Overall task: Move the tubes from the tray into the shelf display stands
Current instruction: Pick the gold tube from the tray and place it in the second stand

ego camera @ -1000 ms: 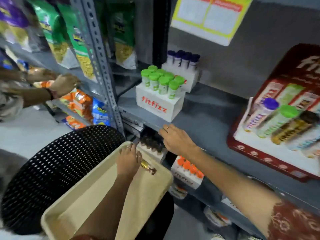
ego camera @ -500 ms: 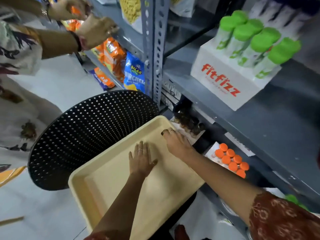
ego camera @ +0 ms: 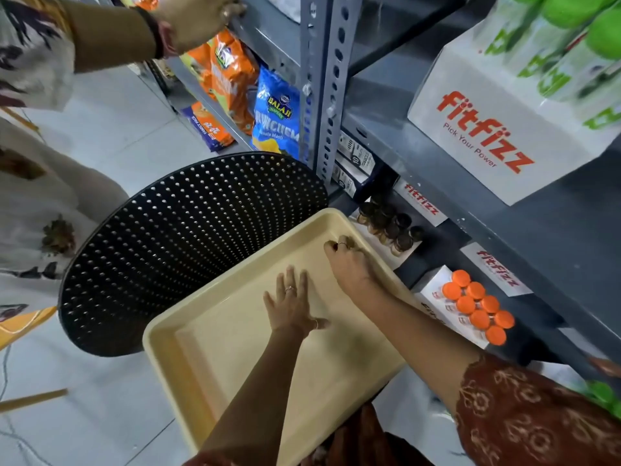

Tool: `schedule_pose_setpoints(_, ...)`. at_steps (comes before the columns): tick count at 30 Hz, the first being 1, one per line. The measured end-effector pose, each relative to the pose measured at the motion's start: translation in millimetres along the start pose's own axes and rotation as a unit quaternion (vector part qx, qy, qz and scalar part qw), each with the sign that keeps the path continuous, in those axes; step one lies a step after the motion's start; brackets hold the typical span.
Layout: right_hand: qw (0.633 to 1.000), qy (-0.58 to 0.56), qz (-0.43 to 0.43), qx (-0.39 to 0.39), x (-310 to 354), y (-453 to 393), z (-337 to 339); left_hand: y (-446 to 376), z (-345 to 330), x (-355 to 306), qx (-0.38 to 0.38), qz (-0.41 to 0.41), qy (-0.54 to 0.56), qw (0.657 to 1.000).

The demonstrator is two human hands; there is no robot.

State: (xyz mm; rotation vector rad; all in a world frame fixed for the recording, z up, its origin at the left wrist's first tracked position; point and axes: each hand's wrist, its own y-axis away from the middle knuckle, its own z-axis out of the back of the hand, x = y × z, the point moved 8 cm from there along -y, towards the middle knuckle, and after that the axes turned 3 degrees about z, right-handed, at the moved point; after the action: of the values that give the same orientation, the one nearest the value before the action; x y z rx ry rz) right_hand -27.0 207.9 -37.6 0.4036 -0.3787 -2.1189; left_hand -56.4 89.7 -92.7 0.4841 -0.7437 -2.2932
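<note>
A shallow beige plastic tray (ego camera: 215, 358) is seen resting on a round black perforated bench (ego camera: 174, 237) beside a grey metal shelf rack (ego camera: 322, 82). The left hand (ego camera: 292, 307) is laid flat in the tray, fingers spread apart. The right hand (ego camera: 349, 264) is curled at the tray's far rim, fingers drawn together, possibly on something small. Orange-capped tubes (ego camera: 477, 307) and dark-capped tubes (ego camera: 389, 223) are stood in white stands on the lower shelf; "fitfizz Pick Your Power" is printed on the white cardboard stand (ego camera: 497, 129) of green-capped tubes above.
</note>
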Motion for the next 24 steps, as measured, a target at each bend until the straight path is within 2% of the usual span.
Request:
schedule_pose_setpoints(6,1.0,-0.01,-0.01,0.007,-3,13,-2,1,1,-1,0.004,0.006,-0.009,1.0)
schedule_pose_setpoints(10,0.996,-0.07,-0.041,-0.023,-23,24,17,5,8,-5,0.01,0.013,-0.022,1.0)
schedule_pose_setpoints(16,0.979,-0.168,-0.109,-0.018,-69,57,57,31,22,-26,-0.031,-0.022,-0.041,0.998)
schedule_pose_setpoints(19,0.965,-0.215,-0.149,-0.026,-94,88,82,52,38,-44,-0.084,-0.05,-0.039,0.994)
schedule_pose_setpoints(24,0.944,-0.259,-0.174,-0.11,-133,157,136,99,83,-89,-0.2,-0.107,-0.001,0.974)
